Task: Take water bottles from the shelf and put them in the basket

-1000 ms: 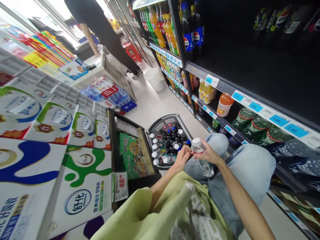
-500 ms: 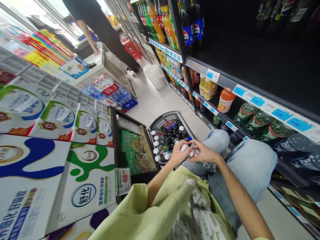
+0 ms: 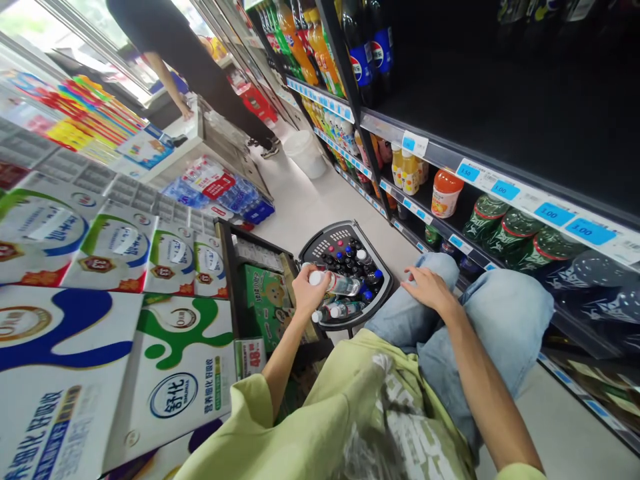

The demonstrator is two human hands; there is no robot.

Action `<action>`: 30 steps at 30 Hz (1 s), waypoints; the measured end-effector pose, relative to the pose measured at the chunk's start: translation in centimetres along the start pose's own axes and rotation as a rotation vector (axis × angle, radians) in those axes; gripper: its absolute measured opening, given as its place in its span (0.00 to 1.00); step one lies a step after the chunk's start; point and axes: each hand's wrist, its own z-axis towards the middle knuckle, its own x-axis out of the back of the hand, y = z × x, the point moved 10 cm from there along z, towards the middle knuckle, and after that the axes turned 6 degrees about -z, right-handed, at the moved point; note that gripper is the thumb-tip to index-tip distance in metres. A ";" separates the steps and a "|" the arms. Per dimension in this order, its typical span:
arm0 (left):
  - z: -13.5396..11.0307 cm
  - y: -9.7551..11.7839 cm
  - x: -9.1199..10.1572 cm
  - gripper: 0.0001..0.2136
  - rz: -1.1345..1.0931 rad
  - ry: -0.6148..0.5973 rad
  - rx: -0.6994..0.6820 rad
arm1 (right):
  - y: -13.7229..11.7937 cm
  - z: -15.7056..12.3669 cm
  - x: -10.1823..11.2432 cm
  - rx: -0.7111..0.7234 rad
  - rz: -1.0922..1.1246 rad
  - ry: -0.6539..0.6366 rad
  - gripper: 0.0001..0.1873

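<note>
Holding a clear, white-capped bottle (image 3: pixel 346 285) by its cap end, the left hand (image 3: pixel 305 291) has its fingers closed at the nine o'clock side of the grey basket (image 3: pixel 326 243), with twelve at the picture's top. The bottle lies nearly level above the basket, its base pointing just past three o'clock; that end grip probably leaves the body free to pass over the others.

At three o'clock, outside the rim, the right hand (image 3: pixel 429 288) is loosely half-curled and holds nothing. It hangs over the jeans (image 3: pixel 507 327); whether it touches them I cannot tell.

Dark bottles (image 3: pixel 346 263) crowd the basket's middle, caps up, likely to save room. White-capped bottles (image 3: pixel 349 308) lean at seven o'clock, caps outward, perhaps propped by the wall. The basket stands between display and shelf (image 3: pixel 430 155), seemingly for easy reach from a crouch.
</note>
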 end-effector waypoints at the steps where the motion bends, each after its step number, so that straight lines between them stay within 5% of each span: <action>1: 0.2 -0.7 0.4 0.15 0.041 0.023 0.015 | -0.1 0.0 -0.1 0.007 0.000 -0.005 0.17; 8: 0.8 -7.0 -0.6 0.15 0.293 -0.043 0.152 | 0.0 0.2 -0.2 0.002 0.020 -0.007 0.17; 17: -1.7 -13.2 -6.6 0.15 0.725 -0.437 0.010 | 0.0 0.2 -0.1 -0.010 0.024 0.006 0.16; 30: -3.9 -16.2 -10.1 0.15 0.778 -0.592 0.000 | -0.4 0.3 0.4 -0.030 0.008 -0.011 0.15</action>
